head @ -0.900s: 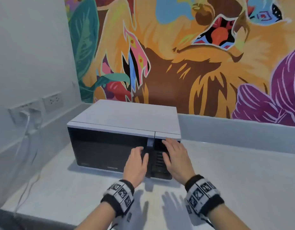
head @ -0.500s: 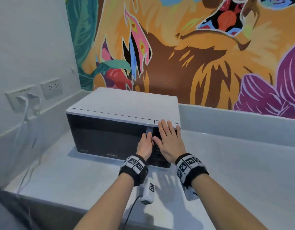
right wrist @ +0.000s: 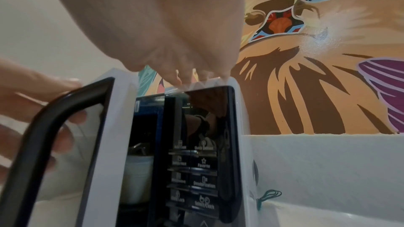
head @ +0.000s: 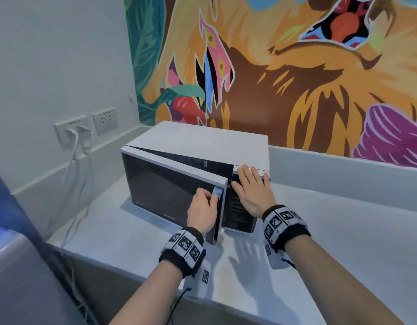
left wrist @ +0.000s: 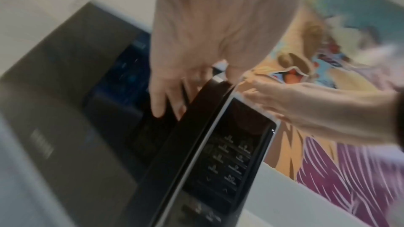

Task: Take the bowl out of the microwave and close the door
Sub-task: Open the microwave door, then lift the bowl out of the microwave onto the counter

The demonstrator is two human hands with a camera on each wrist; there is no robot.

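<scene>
- White microwave (head: 202,141) sits on the pale worktop (head: 343,231), its back to a bright mural (head: 296,66).
- Its dark glass door (head: 170,188) stands partly open, hinged on the left.
- Left hand (head: 201,213) grips the door's free edge at the handle (head: 217,192), fingers curled round it.
- Right hand (head: 253,191) lies flat on the control panel (right wrist: 196,170), fingers straight and spread, tips at the top edge, holding nothing.
- Through the gap, the right wrist view shows a white bowl (right wrist: 137,177) inside the cavity, with something dark sticking out of its top; I cannot tell what.
- Two sockets (head: 85,126) on the left wall, a white cord (head: 72,160) plugged into the nearer one.
</scene>
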